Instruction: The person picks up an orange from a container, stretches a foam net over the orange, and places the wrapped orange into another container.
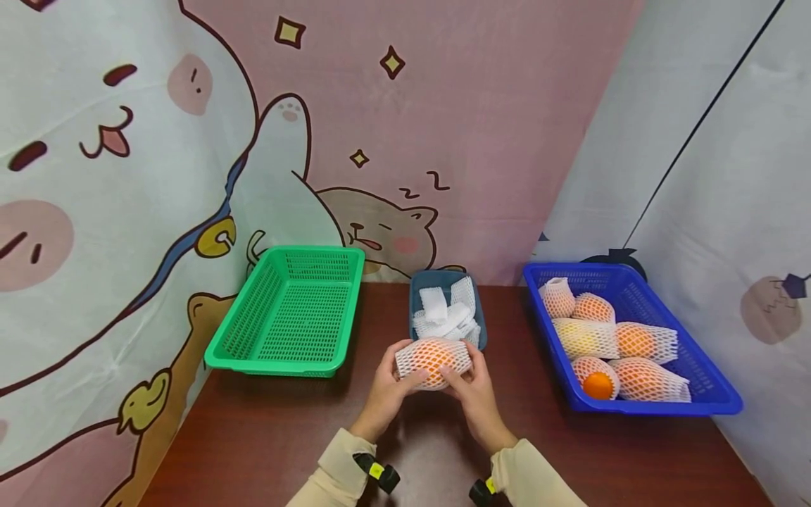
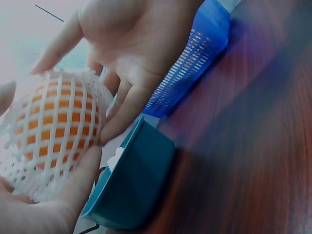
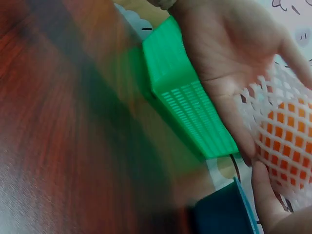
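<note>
Both hands hold an orange (image 1: 434, 360) wrapped in a white foam net sleeve, above the table in front of the small teal bin. The left hand (image 1: 388, 387) grips its left end, thumb on the near side. At the other end, the right hand (image 1: 476, 394) grips it the same way. Through the mesh of the foam net (image 2: 58, 117) the orange skin shows in the left wrist view. Just behind the hands, the teal bin (image 1: 480, 331) contains several loose white foam nets (image 1: 448, 320).
On the right stands a blue basket (image 1: 709, 384) with several net-wrapped fruits (image 1: 636, 341), one showing bare orange skin (image 1: 598, 385). A green basket (image 1: 291, 317) with nothing in it stands at the left. A cartoon-print cloth (image 1: 481, 127) hangs behind the brown table (image 1: 266, 436).
</note>
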Demonstrator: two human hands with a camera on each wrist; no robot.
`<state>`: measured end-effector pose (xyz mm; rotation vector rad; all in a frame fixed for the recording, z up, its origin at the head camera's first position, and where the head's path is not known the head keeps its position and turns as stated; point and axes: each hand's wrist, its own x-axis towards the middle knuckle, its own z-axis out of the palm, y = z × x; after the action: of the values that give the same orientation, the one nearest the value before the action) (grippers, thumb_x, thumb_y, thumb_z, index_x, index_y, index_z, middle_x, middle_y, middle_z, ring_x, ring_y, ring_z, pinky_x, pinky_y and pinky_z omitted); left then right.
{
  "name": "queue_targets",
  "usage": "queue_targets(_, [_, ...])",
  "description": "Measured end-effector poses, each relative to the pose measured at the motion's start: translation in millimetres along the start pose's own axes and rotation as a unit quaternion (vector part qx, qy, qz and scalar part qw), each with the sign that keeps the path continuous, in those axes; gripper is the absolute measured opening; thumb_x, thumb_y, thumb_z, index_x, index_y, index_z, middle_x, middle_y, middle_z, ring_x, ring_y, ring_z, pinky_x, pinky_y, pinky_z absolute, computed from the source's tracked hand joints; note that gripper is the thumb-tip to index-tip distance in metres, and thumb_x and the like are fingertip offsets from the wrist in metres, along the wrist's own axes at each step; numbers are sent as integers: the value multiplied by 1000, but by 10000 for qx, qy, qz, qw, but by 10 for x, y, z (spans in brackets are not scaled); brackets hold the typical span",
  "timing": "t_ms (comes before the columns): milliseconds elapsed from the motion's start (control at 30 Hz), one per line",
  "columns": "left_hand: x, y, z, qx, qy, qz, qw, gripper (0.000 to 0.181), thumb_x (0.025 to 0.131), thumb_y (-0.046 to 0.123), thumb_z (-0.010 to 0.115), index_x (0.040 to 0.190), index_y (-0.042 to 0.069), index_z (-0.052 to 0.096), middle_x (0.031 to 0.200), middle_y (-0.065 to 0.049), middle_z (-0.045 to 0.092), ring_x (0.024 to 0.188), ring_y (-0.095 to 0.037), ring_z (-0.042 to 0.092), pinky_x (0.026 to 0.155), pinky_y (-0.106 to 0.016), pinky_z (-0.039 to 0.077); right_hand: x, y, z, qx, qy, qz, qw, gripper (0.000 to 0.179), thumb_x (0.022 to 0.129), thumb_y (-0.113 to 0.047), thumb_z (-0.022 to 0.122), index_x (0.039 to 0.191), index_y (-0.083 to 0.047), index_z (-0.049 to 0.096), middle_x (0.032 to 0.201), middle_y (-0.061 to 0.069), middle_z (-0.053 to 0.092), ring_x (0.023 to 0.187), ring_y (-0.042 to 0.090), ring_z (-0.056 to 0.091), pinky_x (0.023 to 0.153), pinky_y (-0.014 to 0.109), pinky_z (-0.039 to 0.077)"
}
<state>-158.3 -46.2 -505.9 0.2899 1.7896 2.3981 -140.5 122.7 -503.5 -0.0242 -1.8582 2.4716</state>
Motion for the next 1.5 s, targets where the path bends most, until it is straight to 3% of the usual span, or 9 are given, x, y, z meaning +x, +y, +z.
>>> queue_targets(167, [8, 26, -125, 113, -415, 110, 9990, 59, 86, 5, 72, 138, 4, 45, 128, -15, 52, 104, -23, 59, 84, -33, 52, 35, -99, -81, -239, -491, 139, 9984, 64, 92, -1, 61, 148, -4, 30, 130, 21, 46, 99, 20, 62, 80, 41, 54])
queue_targets(333, [17, 54, -214, 208, -726, 151, 9970, 59, 85, 8, 74, 137, 5, 47, 129, -16, 52, 105, -25, 59, 84, -35, 53, 85, -194, -158, -757, -1123, 224, 9905, 60, 90, -6, 65, 144, -2, 39, 127, 20, 50, 101, 21, 59, 80, 35, 53])
queue_targets(500, [14, 63, -237, 170, -880, 116, 9959, 59, 84, 5, 73, 137, 5, 47, 127, -16, 53, 106, -26, 58, 84, -35, 52, 85, -207, -151, -626, -1554, 366, 9852, 68, 86, -5, 69, 144, -2, 35, 129, 19, 46, 105, 23, 55, 81, 35, 52])
queue_targets(633, [6, 78, -233, 185, -932, 80, 9954, 58, 84, 4, 73, 136, 7, 48, 126, -15, 54, 106, -26, 58, 85, -35, 52, 71, -165, -110, -465, -1516, 515, 9860, 76, 82, -3, 72, 145, -4, 30, 131, 19, 42, 107, 26, 53, 81, 35, 52])
queue_targets(1133, [-5, 88, -211, 134, -932, 222, 9953, 57, 84, 1, 71, 136, 5, 48, 124, -17, 55, 105, -26, 59, 84, -35, 52, 40, -63, -72, -199, -1160, 95, 9930, 71, 81, 5, 70, 143, -1, 34, 132, 18, 44, 108, 24, 53, 84, 33, 51])
queue_targets(1300, [-38, 163, -225, 661, -605, 490, 9948, 58, 85, 5, 72, 137, 8, 48, 130, -14, 53, 110, -29, 56, 83, -35, 53, 46, -75, -85, -198, -981, -43, 9950, 70, 81, 7, 69, 142, 0, 35, 130, 16, 45, 107, 22, 53, 83, 31, 51])
queue_targets(1400, [-78, 263, -296, 1266, -223, 1040, 9862, 58, 83, 7, 76, 135, 11, 51, 131, -10, 54, 111, -32, 56, 80, -39, 55, 48, -77, -104, -142, -884, -121, 9959, 70, 80, 9, 67, 142, -1, 36, 128, 17, 45, 106, 22, 54, 82, 31, 52])
queue_targets(1467, [-99, 337, -379, 1809, 33, 1538, 9714, 57, 81, 6, 78, 132, 12, 54, 128, -8, 57, 109, -32, 58, 78, -42, 55, 50, -70, -120, -95, -833, -115, 9964, 70, 80, 9, 67, 143, -2, 36, 128, 17, 45, 106, 22, 55, 82, 31, 52])
queue_targets(1500, [-105, 363, -435, 2194, 139, 1819, 9584, 56, 80, 7, 79, 131, 12, 55, 125, -7, 58, 107, -30, 59, 77, -42, 55, 48, -67, -126, -73, -817, -97, 9966, 70, 80, 9, 66, 143, -2, 36, 128, 17, 45, 105, 22, 55, 82, 31, 52])
